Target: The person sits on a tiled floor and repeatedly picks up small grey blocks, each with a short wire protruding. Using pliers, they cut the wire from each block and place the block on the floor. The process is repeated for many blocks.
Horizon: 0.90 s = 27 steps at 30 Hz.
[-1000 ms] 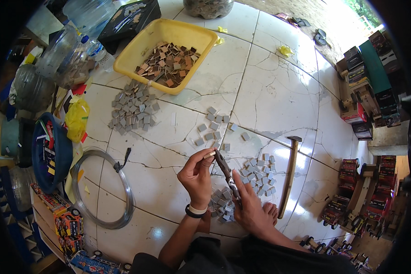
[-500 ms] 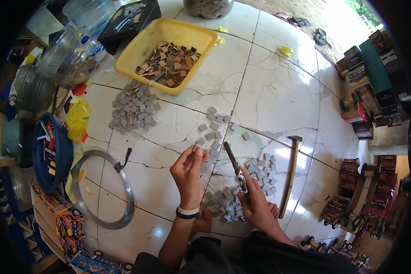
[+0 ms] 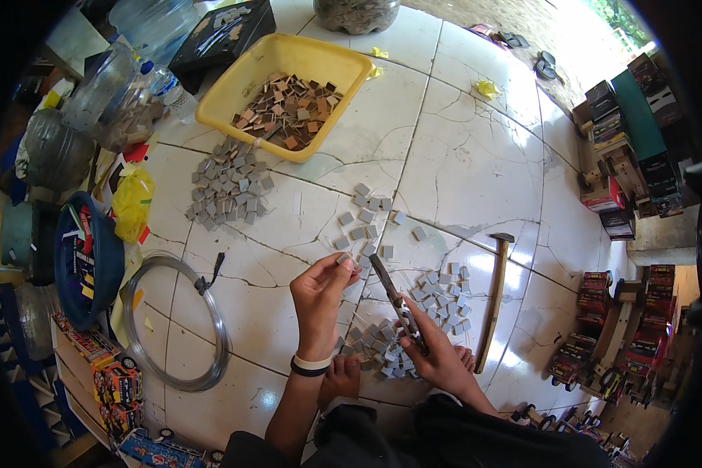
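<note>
- The left hand point(image 3: 317, 300) has thumb and fingertips pinched together on a small grey tile point(image 3: 343, 259), held up above the floor point(image 3: 476, 171).
- The right hand point(image 3: 437, 351) is curled around the handles of the pliers point(image 3: 394, 292); the nose points up toward the tile but stands apart from it. Whether the jaws are parted is too small to tell.
- The tile looks light and stiff, so a fingertip pinch should carry it; opposite edges or the two flat faces seem the best hold.
- Thin wires appear to stick out from it; these probably bend easily, so fingers do better on the body.
- Its flat faces look smooth and may slide a little under a loose pinch; how brittle it is, I cannot tell.
- The pliers look rigid and much heavier than the tile, best held far back on the handles.
- Similar tiles lie in a near pile point(image 3: 442, 296), beside the right hand.
</note>
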Each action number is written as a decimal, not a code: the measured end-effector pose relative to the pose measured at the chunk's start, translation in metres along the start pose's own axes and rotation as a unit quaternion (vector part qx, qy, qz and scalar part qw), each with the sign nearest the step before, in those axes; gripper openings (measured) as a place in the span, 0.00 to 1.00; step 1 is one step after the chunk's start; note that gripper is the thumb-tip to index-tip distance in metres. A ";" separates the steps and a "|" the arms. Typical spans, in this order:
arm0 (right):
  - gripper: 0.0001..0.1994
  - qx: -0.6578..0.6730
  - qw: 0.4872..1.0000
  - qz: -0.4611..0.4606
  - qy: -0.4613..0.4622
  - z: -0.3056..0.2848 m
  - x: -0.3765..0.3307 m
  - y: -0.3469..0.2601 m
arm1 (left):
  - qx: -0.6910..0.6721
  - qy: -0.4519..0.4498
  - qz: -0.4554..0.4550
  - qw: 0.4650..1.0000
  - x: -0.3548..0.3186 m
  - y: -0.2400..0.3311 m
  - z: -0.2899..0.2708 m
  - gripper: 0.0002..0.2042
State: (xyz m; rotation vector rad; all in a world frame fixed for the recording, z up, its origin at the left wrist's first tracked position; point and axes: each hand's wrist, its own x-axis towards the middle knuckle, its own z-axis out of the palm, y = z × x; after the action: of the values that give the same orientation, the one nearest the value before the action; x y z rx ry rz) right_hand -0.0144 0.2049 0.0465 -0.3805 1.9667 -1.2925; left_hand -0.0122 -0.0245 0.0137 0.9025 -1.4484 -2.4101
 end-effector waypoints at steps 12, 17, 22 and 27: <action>0.36 0.111 0.992 0.049 -0.022 0.001 -0.009 0.000 | -0.147 -0.095 -0.066 0.982 0.003 -0.006 -0.006 0.24; 0.36 0.267 0.956 0.078 -0.096 0.002 -0.013 0.001 | -0.257 -0.248 -0.121 0.926 0.005 -0.026 -0.011 0.27; 0.35 0.433 0.877 0.111 -0.177 0.004 -0.015 0.006 | -0.281 -0.273 -0.130 0.911 0.011 -0.035 -0.021 0.25; 0.33 0.247 0.963 0.012 -0.109 0.011 -0.013 0.000 | -0.219 -0.292 -0.129 0.922 0.017 -0.026 -0.031 0.20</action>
State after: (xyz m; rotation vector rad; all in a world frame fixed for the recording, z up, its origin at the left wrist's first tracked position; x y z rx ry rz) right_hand 0.0020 0.2054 0.0497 -0.2358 1.4007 -1.5927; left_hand -0.0040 -0.0425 -0.0257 0.2863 -0.8726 -3.2005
